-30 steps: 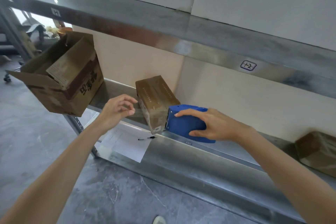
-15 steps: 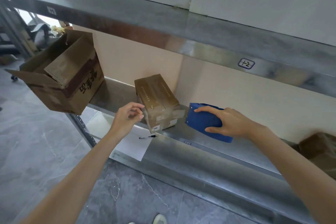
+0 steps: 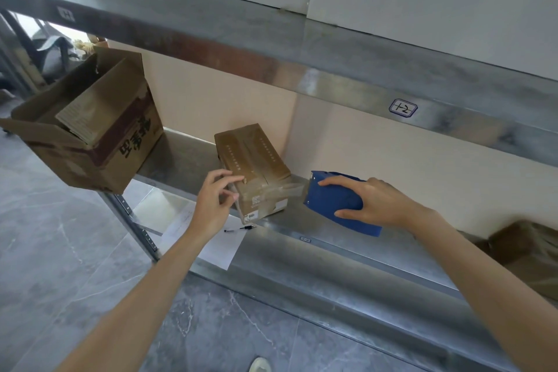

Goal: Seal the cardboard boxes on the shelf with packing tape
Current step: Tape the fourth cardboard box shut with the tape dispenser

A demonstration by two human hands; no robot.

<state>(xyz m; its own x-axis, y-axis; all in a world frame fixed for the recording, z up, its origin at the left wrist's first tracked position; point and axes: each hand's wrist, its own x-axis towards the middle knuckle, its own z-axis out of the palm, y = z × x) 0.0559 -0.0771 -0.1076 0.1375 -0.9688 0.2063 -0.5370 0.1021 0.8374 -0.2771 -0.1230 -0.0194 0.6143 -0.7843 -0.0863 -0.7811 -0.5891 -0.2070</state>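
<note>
A small brown cardboard box (image 3: 253, 160) lies on the metal shelf (image 3: 187, 157), its near end over the shelf's front edge. My right hand (image 3: 371, 202) grips a blue tape dispenser (image 3: 338, 205) just right of the box. A strip of clear tape (image 3: 291, 190) stretches from the dispenser to the box's near end. My left hand (image 3: 216, 202) touches the box's near left corner with curled fingers.
A large open cardboard box (image 3: 87, 130) hangs over the shelf's left end. Another wrapped brown box (image 3: 525, 248) sits on the shelf at far right. A sheet of paper (image 3: 217, 244) and a pen (image 3: 240, 229) lie below the shelf's front edge. An upper shelf (image 3: 271, 48) runs overhead.
My right hand has drawn the dispenser away to the right, pulling tape out from the box. My left hand has moved in from the left to the box's near corner.
</note>
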